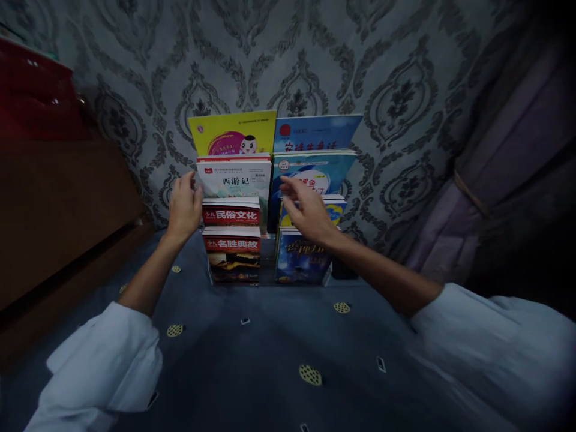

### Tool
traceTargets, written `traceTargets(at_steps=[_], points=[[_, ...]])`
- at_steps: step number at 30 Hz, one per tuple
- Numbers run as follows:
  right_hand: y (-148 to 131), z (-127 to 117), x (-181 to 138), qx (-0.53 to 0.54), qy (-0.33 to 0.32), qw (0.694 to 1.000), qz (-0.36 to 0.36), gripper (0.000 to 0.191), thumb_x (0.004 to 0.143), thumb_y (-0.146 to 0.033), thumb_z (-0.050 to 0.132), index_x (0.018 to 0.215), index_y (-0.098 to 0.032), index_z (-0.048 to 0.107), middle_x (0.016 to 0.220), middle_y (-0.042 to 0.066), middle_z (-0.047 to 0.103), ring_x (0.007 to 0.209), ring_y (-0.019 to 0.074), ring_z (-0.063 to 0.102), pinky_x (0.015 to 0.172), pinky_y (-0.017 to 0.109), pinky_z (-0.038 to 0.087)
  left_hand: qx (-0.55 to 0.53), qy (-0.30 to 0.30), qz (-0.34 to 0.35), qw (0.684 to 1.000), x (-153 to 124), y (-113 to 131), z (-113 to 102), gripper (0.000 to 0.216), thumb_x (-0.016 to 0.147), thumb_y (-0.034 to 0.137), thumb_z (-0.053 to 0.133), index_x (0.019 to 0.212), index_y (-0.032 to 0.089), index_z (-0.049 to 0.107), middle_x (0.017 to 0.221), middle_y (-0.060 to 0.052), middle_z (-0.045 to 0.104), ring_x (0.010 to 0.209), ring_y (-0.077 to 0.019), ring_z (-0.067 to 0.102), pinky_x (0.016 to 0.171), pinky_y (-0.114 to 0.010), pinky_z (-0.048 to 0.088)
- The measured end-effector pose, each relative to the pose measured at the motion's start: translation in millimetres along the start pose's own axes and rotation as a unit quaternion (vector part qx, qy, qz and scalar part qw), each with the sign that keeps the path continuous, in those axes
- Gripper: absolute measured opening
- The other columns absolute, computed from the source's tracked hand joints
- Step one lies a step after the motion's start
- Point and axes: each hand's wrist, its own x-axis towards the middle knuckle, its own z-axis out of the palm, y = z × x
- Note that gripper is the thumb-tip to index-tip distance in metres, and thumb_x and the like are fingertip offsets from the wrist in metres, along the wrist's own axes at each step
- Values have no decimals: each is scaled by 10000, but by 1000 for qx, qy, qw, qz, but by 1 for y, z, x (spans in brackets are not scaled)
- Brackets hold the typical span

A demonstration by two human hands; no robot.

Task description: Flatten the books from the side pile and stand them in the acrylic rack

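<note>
Two stacks of upright books stand in a clear stepped rack [269,277]. On the left, a yellow book [234,125] is at the back, then a white book [234,180], with red-banded books [231,245] in front. On the right are a blue book [317,129], a lighter blue book [335,167], a blue-and-yellow book [337,213] and a dark blue book [299,264]. My left hand [184,206] is open beside the white book's left edge; contact is unclear. My right hand [309,210], fingers apart and empty, hovers before the right stack and partly hides it.
The rack stands on dark blue patterned cloth [216,360], against a damask-patterned wall [396,102]. A brown wooden cabinet [58,210] with a red bag-like item [36,90] on it is at left. A tied purple curtain [472,198] hangs at right.
</note>
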Motion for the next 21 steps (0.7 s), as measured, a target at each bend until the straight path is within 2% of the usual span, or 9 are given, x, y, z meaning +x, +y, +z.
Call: traceTargets(at_steps=[2, 5, 9, 17, 21], points=[[3, -12, -16, -74, -2, 997, -27, 486, 939, -189, 441, 1417, -157, 521, 1315, 164, 665, 1204, 298, 625, 1050, 520, 496, 29, -16, 39, 999, -15, 13, -5, 432, 995, 294, 414, 1371, 118, 535, 1308, -186, 613, 1256, -300, 551, 1099, -478, 421], [7, -21, -36, -184, -20, 982, -40, 481, 957, -191, 428, 1427, -140, 513, 1381, 179, 637, 1291, 323, 574, 1095, 550, 427, 62, -78, 106, 989, -33, 31, -4, 464, 1022, 330, 395, 1410, 108, 517, 1416, -204, 572, 1340, -314, 506, 1153, -502, 360], [9, -20, -50, -269, -38, 961, -45, 459, 1007, -239, 409, 1445, -132, 492, 1449, 186, 595, 1348, 325, 535, 1137, 573, 342, 98, -122, 118, 981, -44, 47, 8, 457, 1040, 316, 359, 1434, 144, 513, 1456, -176, 572, 1371, -308, 503, 1198, -553, 270], [10, -16, -52, -268, -36, 962, -42, 502, 997, -217, 413, 1493, -145, 449, 1480, 179, 569, 1387, 330, 501, 1168, 590, 295, 107, -108, 91, 984, -41, 49, 15, 408, 1044, 307, 367, 1381, 218, 580, 1375, -120, 649, 1303, -283, 566, 1199, -536, 281], [7, -20, -63, -236, -28, 971, -35, 549, 987, -195, 402, 1536, -189, 397, 1550, 148, 503, 1464, 313, 427, 1201, 604, 270, 87, -115, 82, 986, -49, 51, 10, 467, 1036, 317, 400, 1475, 186, 493, 1493, -162, 551, 1403, -318, 489, 1224, -607, 190]])
